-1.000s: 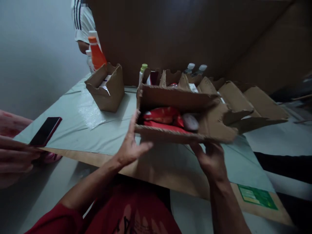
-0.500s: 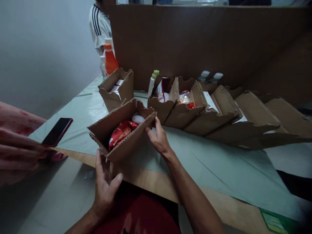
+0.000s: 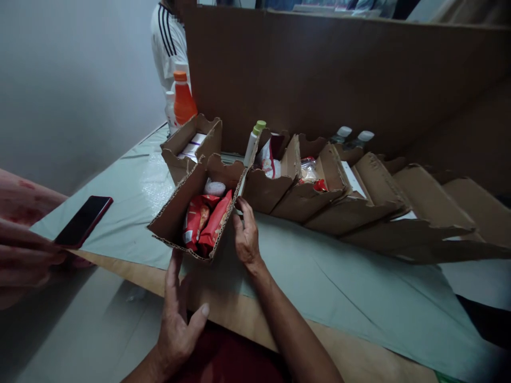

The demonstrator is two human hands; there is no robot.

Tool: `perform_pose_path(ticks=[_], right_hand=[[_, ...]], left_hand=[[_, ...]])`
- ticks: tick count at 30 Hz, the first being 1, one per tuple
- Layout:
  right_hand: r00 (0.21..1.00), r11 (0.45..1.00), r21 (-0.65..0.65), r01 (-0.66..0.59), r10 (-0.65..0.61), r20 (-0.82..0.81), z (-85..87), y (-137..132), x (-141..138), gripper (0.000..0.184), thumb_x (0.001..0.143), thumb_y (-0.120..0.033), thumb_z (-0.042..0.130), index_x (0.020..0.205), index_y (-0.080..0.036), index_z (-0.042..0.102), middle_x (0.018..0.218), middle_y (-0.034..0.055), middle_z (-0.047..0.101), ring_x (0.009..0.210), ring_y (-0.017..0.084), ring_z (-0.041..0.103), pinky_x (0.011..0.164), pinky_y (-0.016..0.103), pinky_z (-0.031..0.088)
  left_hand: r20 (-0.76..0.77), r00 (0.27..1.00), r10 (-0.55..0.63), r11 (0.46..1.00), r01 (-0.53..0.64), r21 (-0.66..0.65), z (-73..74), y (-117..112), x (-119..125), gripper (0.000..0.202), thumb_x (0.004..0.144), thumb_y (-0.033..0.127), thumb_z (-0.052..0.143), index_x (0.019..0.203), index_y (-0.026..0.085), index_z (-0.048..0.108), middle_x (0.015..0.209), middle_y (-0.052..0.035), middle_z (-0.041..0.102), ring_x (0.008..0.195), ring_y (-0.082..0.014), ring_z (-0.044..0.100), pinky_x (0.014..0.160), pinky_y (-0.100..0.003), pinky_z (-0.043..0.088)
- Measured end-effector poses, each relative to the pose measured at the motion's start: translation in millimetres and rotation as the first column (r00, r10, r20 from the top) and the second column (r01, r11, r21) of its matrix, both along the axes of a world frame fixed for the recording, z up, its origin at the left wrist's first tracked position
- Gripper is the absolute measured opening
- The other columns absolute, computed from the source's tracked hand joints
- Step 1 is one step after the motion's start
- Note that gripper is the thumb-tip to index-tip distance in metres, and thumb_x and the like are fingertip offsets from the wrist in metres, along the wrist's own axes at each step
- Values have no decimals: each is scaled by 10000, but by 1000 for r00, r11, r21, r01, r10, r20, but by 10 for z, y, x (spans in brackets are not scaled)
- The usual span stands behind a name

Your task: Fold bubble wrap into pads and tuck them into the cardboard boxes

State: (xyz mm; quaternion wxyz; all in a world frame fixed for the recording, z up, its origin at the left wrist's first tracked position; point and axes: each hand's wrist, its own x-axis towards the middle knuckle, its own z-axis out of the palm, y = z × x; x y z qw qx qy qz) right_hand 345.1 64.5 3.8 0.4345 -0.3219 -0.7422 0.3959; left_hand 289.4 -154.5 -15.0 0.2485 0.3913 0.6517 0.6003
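Note:
An open cardboard bin (image 3: 167, 221) stands near the front edge of the table. Two red snack packets (image 3: 211, 226) and a round whitish item (image 3: 214, 188) lie inside it. My left hand (image 3: 178, 319) is at the bin's front end, fingers stretched upward and thumb spread, with the fingertips at the lower front wall. Against the bin's right wall is my right hand (image 3: 246, 234), its fingers extended and lightly bent along the outside. Neither hand is wrapped around the cardboard. Whether every fingertip touches the bin is hard to tell.
Several cardboard bins (image 3: 319, 213) with packets form a row to the right, before a tall cardboard panel (image 3: 319, 74). Another bin (image 3: 179, 167) with white boxes stands behind, near an orange bottle (image 3: 184, 103). A phone (image 3: 83, 221) lies left; a person (image 3: 167, 48) stands beyond.
The bin has turned so its far end points more away from me, and more of the red packets shows. My right hand has shifted left and down along its wall.

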Motion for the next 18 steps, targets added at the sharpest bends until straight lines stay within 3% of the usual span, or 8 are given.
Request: perform_pose_path(ticks=[3,5,8,12,14,16,18], right_hand=[[1000,998,-54,19,-20,-10,-203,37,94,548,1024,-529,389,1415,-175,537,1485,150,553,1403,246,495,1194,428,378],[999,997,-68,36,-37,-6,-348,77,153,513,1028,-509,396,1370,-170,571,1437,149,592,1359,239,534,1170,416,400],[994,992,-63,105,-106,-15,-525,142,198,441,1027,-478,393,1266,-195,632,1334,122,657,1278,231,588,1120,407,441],[986,984,-69,167,-168,-11,-635,200,211,389,1023,-427,384,1180,-204,661,1241,113,690,1188,231,629,1059,399,482],[986,984,-59,168,-168,-5,-647,211,220,385,1024,-419,377,1167,-207,666,1225,108,694,1170,230,636,1046,393,489],[988,987,-43,156,-156,6,-652,213,229,376,1018,-424,394,1151,-213,675,1217,103,698,1173,230,635,1044,388,490],[989,989,-30,144,-143,26,-665,213,232,330,995,-401,447,1115,-214,691,1216,106,699,1182,234,632,1041,386,492]], left_hand=[[9,998,-55,998,55,17,-15,196,51,926,948,383,580,1631,373,-45,1743,-80,-15,1526,-368,340,1206,-586,380],[-17,998,-64,997,65,46,-17,438,88,960,918,369,621,1634,361,-18,1741,-73,-42,1571,-375,217,1213,-592,359],[-21,999,-44,990,46,130,22,958,107,1013,854,342,695,1632,348,45,1735,-71,-35,1600,-361,59,1206,-552,375],[51,999,-2,989,-5,150,112,1721,31,1009,819,325,693,1626,311,88,1731,-95,-48,1600,-332,91,1189,-509,399],[35,998,47,990,-51,135,113,1989,-51,997,808,312,687,1624,271,116,1731,-119,-5,1598,-325,107,1210,-513,362],[-3,998,65,991,-64,117,55,2098,-151,971,808,315,685,1619,230,157,1725,-140,91,1596,-315,126,1248,-518,286],[-49,998,34,996,-30,78,-58,2024,-255,896,828,332,668,1602,209,235,1702,-153,211,1582,-311,198,1264,-528,241]])
